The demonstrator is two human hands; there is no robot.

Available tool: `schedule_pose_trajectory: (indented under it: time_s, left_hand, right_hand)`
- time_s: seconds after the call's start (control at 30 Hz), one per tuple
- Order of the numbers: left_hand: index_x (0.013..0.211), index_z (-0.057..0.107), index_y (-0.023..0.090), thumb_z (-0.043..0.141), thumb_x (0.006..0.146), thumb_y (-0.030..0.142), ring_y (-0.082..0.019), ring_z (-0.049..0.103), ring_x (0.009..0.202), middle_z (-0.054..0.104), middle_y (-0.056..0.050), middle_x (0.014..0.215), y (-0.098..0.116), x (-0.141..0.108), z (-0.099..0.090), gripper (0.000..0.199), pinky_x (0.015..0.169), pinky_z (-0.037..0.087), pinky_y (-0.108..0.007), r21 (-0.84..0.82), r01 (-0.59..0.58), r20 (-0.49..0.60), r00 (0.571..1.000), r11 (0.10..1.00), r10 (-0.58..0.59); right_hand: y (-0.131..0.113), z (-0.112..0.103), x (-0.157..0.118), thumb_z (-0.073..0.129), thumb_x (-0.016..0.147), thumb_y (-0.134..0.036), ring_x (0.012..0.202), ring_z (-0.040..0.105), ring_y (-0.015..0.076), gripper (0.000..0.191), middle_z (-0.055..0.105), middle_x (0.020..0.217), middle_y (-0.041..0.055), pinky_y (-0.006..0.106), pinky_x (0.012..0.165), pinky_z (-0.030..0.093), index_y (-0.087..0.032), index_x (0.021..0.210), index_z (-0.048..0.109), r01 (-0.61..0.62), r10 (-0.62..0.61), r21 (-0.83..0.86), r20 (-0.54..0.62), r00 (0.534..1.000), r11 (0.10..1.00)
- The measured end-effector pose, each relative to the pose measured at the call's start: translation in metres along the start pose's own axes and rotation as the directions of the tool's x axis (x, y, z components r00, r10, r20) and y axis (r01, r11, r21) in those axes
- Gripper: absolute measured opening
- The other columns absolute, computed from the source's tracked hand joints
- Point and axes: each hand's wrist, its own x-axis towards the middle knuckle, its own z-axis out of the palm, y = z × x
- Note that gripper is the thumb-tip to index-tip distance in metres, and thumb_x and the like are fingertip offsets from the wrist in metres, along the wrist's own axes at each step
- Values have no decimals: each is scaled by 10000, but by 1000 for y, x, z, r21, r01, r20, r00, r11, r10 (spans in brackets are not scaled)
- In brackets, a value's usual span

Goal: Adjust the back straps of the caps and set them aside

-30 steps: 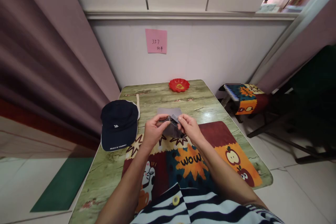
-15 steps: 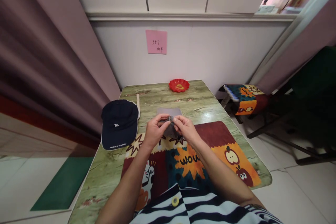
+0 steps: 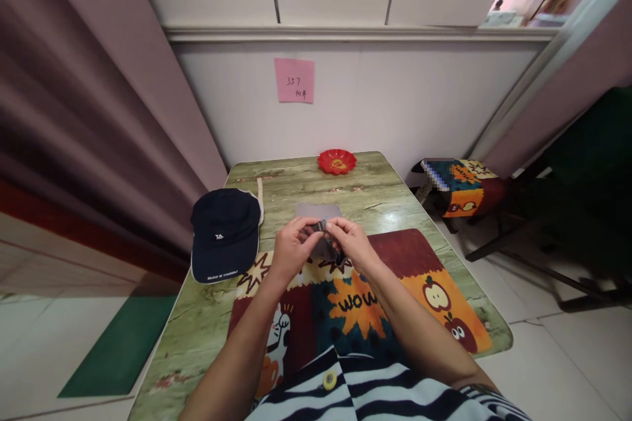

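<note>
Between my two hands, over the near middle of the table, is a small dark strap (image 3: 320, 226) with a greyish piece at its top. My left hand (image 3: 291, 247) pinches it from the left with thumb and fingers. From the right, the thumb and fingertips of my right hand (image 3: 353, 243) close on it too. A dark end of the strap hangs under my right fingers; much of it is hidden by the fingers, and its exact kind is unclear. A flat grey sheet (image 3: 310, 210) lies beneath and just beyond my hands.
Left on the green wood-patterned table (image 3: 286, 184) sits a dark blue cap (image 3: 224, 230). A red scalloped dish (image 3: 336, 162) stands at the far edge. Under my forearms lies a colourful mat (image 3: 399, 250). Beyond the table's right side is a cloth-covered stool (image 3: 464, 187).
My fingers have shifted slightly around the dark strap, and more of its hanging end shows below my right hand. The cap, dish and mat stay put.
</note>
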Motion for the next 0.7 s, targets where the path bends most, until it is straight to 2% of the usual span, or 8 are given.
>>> schedule_pose_trajectory:
  time_s: [0.1,0.17,0.27,0.4,0.7]
  left_hand:
    - [954,734,187,764,708,277,-149,612,629,674,-23,761,-10,0,0,264,603,482,-248,-171,138,39,990,976,-133]
    - [970,727,173,775,695,279,-155,634,659,683,-24,760,-15,0,-1,298,642,504,-257,-241,176,59,984,954,-166]
    - [975,728,167,781,689,267,-157,655,704,700,-31,786,-19,1,-2,308,699,521,-265,-279,173,65,985,945,-161]
    - [966,733,164,779,687,256,-152,661,700,711,-36,794,-18,1,-3,297,690,521,-255,-300,173,79,985,938,-156]
    - [986,724,155,756,705,249,-146,665,738,726,-41,838,-16,-1,-5,298,731,532,-259,-312,178,111,982,933,-151]
  right_hand:
    - [0,-1,1,711,719,-514,473,419,77,332,562,596,-37,218,472,329,-196,724,616,-26,27,41,-20,999,999]
    - [-1,0,1,731,695,-504,464,408,72,335,562,585,-43,212,467,319,-195,743,609,-48,51,84,-33,998,995]
    - [-4,2,1,740,671,-486,453,402,65,334,552,565,-50,206,463,309,-190,732,597,-90,94,126,-25,995,988]
    - [-7,5,0,730,673,-468,440,394,59,319,543,551,-54,205,456,292,-187,730,592,-129,129,134,11,992,982]
    - [-4,7,-3,685,711,-445,422,363,55,284,516,527,-63,206,437,258,-187,702,566,-105,100,76,60,993,992]
